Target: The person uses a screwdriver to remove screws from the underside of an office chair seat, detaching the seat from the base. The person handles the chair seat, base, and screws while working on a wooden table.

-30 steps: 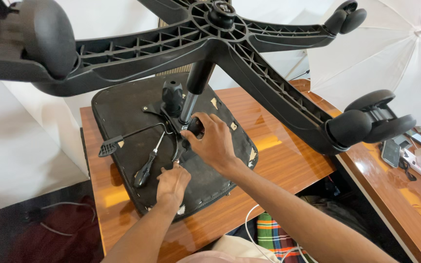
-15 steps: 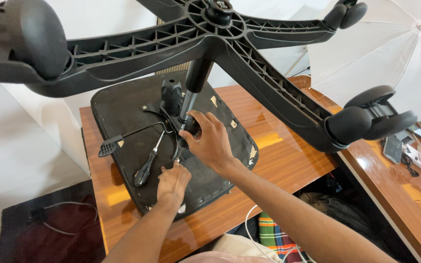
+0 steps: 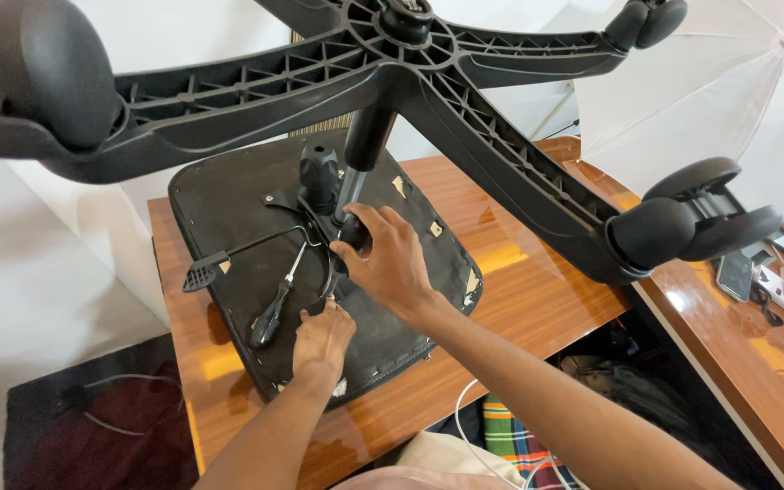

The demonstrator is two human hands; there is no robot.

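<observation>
Right hand [image 3: 390,263] closed around the mechanism [image 3: 348,238] at the foot of the gas column [image 3: 356,177], shifted slightly upward since a second ago; left hand [image 3: 321,338], fingertips pinched beside it, unmoved on the upturned seat [image 3: 229,204]; screwdriver [image 3: 274,308] lies left of the column, star base [image 3: 392,54] above

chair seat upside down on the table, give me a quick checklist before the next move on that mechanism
1. Seat flat on the table: ok.
2. Right hand on the mechanism by the gas column: ok.
3. Left hand pressing on the seat: ok.
4. Screwdriver lying loose on the seat beside the left hand: ok, within reach.
5. Base with its casters overhead, steady: cannot tell.
6. What the right fingers grip: cannot tell, hidden.
</observation>
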